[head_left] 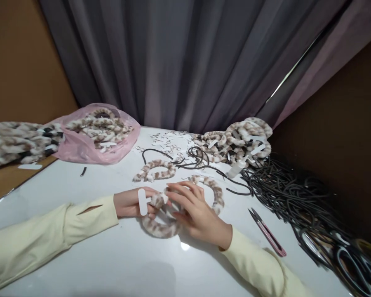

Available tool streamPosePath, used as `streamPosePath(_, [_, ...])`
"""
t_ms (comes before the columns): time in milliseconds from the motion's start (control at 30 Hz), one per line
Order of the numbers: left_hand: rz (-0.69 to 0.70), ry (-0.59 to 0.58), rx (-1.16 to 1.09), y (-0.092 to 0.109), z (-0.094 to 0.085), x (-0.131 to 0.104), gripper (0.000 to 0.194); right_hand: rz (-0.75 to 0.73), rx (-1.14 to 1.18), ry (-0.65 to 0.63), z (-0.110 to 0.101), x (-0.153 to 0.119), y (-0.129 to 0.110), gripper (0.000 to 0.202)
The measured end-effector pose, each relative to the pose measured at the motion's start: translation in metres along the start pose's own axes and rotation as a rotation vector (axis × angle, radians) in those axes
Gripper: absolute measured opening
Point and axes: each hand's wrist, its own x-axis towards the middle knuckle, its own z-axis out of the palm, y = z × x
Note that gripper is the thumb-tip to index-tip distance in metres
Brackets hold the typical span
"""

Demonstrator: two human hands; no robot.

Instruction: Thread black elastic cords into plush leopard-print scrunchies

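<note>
1. Left hand holds the furry ring beside its white tag; right hand curls over the ring, but I can't tell how tightly.
2. That ring is between both hands, over the white table.
3. It looks soft, so pinch gently, and leave the tag sticking out so it won't get squashed.

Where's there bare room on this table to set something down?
Tabletop lies bare nearer you than the held furry loop, between left sleeve and right sleeve. Another patch: between left sleeve and black strip. Crowded: right side, black cords; back right, piled furry loops; back left, pink bag.
</note>
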Motion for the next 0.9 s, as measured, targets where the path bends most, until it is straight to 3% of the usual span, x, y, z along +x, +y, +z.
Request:
streamPosePath(100, [-0.129, -0.08, 0.015, 0.005, 0.002, 0.003, 0.018, -0.087, -0.073, -0.006, 0.006, 0.004, -0.001, 0.04])
streamPosePath(267, [-0.174, -0.076, 0.029, 0.008, 0.004, 0.006, 0.037, -0.125, 0.054, 0.087, 0.013, 0.006, 0.002, 0.021])
streamPosePath(367, [-0.106, -0.053, 0.113, 0.006, 0.006, 0.004, 0.048, -0.106, 0.023, 0.118, 0.015, 0.004, 0.005, 0.011])
streamPosePath(533, [0.082, 0.009, 0.394, 0.003, 0.014, -0.005, 0.042, -0.087, 0.017, 0.093, 0.015, 0.003, 0.005, 0.007])
streamPosePath(733, [0.114, -0.005, 0.486, 0.001, 0.016, -0.006, 0.04, -0.161, -0.056, 0.14, 0.014, 0.002, 0.004, 0.017])
streamPosePath(900, [0.152, 0.084, 0.557, 0.001, 0.018, -0.006, 0.034, -0.254, -0.135, 0.22, 0.011, -0.001, 0.009, 0.021])
